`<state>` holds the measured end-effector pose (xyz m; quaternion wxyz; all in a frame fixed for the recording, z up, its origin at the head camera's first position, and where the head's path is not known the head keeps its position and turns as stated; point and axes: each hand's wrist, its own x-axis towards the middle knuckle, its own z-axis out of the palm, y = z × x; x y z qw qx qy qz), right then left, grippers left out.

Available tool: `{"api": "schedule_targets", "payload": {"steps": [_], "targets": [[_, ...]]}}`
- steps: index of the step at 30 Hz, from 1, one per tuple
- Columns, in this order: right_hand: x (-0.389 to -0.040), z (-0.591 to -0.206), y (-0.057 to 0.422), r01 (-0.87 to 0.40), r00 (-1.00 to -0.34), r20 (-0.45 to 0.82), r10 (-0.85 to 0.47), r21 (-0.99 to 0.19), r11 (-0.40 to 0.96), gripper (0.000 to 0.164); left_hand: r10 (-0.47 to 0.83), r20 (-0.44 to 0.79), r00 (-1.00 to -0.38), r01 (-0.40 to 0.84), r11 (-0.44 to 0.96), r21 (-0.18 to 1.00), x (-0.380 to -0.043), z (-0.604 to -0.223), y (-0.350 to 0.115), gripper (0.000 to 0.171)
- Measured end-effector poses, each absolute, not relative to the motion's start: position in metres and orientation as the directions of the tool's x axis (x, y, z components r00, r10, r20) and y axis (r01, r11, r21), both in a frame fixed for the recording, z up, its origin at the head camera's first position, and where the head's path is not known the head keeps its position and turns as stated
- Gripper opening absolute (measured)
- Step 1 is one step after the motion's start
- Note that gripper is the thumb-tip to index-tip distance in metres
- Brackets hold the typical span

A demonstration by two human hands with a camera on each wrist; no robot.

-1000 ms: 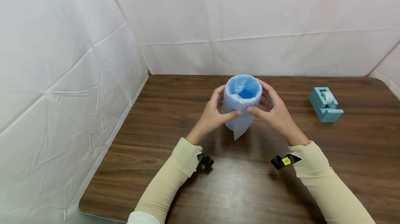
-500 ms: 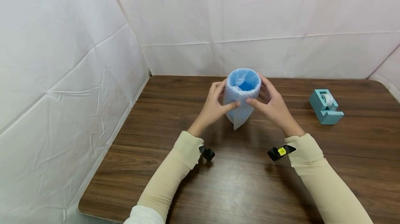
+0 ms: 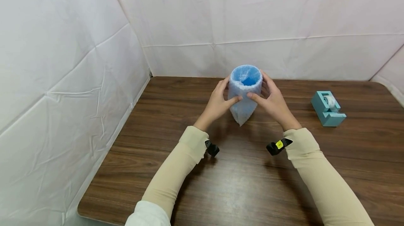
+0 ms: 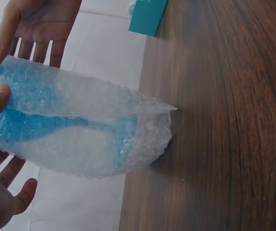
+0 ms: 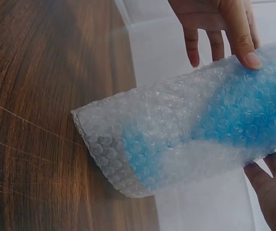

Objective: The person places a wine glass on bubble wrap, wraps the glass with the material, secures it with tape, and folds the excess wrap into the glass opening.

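Observation:
Both hands hold a tube of bubble wrap (image 3: 243, 101) wound around a blue object (image 3: 248, 81), whose kind the wrap hides. The open round top of the tube faces up, and the wrap comes to a pointed corner at the lower end. My left hand (image 3: 217, 102) grips the left side, and my right hand (image 3: 274, 104) grips the right. Both thumbs press the near face, close together, while the other fingers reach round the sides. In the right wrist view the wrap (image 5: 167, 130) extends past the blue object's lower end. I cannot tell whether it touches the table.
A teal tape dispenser (image 3: 328, 108) with a roll of clear tape stands to the right on the dark wooden table (image 3: 151, 142). White sheets (image 3: 176, 26) hang behind the table and along its left side.
The wrapped tube and both hands have moved away from me, toward the table's far edge. The loose lower corner of the wrap hangs out less than before.

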<state>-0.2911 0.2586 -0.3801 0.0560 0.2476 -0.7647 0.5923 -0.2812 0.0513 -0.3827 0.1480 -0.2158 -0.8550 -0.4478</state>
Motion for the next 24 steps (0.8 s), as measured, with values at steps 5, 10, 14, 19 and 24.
{"api": "schedule_targets", "payload": {"steps": [5, 10, 14, 19, 24], "targets": [[-0.3, -0.383, 0.257, -0.416, -0.884, 0.353, -0.305, -0.893, 0.171, 0.086, 0.218, 0.417, -0.882, 0.467, 0.515, 0.719, -0.288, -0.385, 0.053, 0.077], [-0.306, -0.386, 0.256, -0.401, -0.891, 0.339, -0.302, -0.9, 0.171, 0.086, 0.214, 0.395, -0.893, 0.447, 0.513, 0.732, -0.294, -0.387, 0.054, 0.076], [-0.311, -0.388, 0.257, -0.393, -0.895, 0.328, -0.303, -0.9, 0.187, 0.086, 0.213, 0.381, -0.9, 0.435, 0.52, 0.736, -0.298, -0.389, 0.055, 0.076], [-0.318, -0.391, 0.259, -0.35, -0.907, 0.274, -0.319, -0.913, 0.212, 0.087, 0.217, 0.364, -0.906, 0.422, 0.537, 0.731, -0.302, -0.392, 0.057, 0.076], [-0.323, -0.395, 0.259, -0.322, -0.914, 0.242, -0.326, -0.921, 0.219, 0.087, 0.212, 0.353, -0.911, 0.41, 0.545, 0.731, -0.305, -0.395, 0.059, 0.076]]}}
